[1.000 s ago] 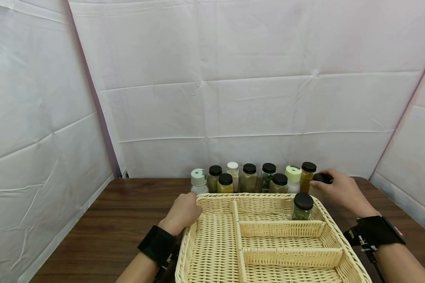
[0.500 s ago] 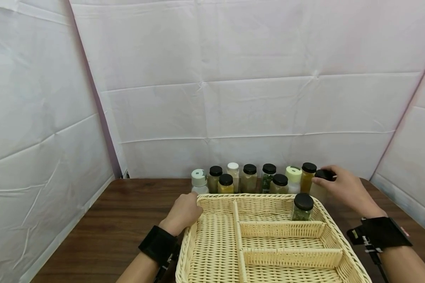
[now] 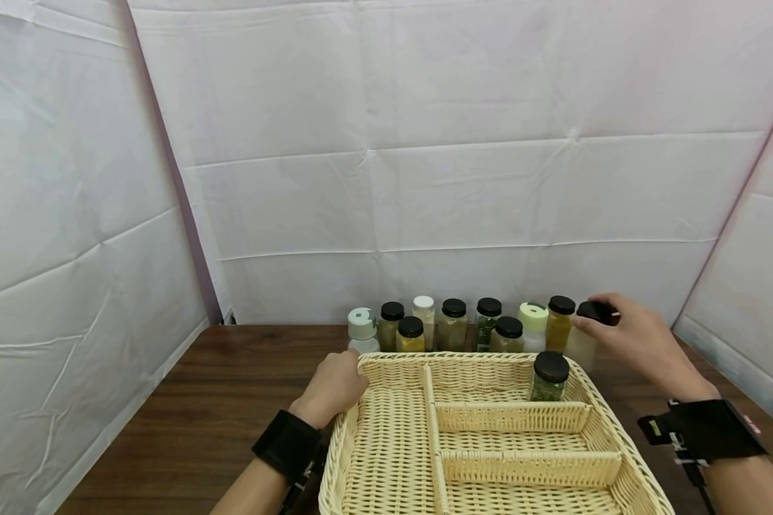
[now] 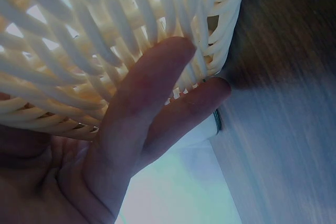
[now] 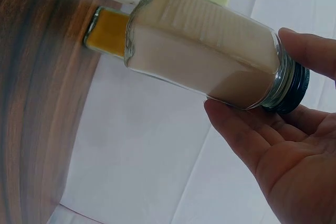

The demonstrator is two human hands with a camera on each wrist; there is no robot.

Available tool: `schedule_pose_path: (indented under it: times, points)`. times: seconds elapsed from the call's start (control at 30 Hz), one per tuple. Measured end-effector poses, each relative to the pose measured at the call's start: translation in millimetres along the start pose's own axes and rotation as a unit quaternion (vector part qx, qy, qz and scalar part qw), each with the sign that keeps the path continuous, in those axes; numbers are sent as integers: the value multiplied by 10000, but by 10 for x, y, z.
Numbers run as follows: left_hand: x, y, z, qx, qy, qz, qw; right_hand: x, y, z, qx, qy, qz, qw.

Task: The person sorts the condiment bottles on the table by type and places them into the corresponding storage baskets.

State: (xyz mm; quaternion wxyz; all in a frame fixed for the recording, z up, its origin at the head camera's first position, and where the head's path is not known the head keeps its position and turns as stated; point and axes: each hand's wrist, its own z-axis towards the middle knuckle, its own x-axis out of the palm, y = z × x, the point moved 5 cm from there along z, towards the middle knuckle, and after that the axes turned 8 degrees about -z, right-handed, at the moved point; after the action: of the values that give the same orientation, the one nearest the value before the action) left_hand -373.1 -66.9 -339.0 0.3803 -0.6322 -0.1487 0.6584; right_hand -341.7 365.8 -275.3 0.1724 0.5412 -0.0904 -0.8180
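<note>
Wicker basket [image 3: 386,436] had just one herb jar [image 3: 550,376] in; right hand [image 3: 640,342] gripped a pale-powder jar [image 3: 582,343], left hand [image 3: 332,386] lay relaxed on the rim, nine jars left.

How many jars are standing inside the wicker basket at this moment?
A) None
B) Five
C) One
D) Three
C: a single black-lidded jar of green herbs stands in the far right compartment of the wicker basket; the other jars stand on the table behind it, and the right hand grips a pale-filled jar outside the basket.
</note>
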Motion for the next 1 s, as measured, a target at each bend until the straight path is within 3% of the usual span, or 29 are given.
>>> schedule_pose_path:
  times: [0.33, 1.0]
  points:
    - [-17, 4, 3, -25, -24, 20, 10000, -129, 107, -128, 9, -167, 24, 9999]
    - [-3, 0, 2, -53, -31, 14, 10000, -484, 420, -215, -306, -889, -279, 9952]
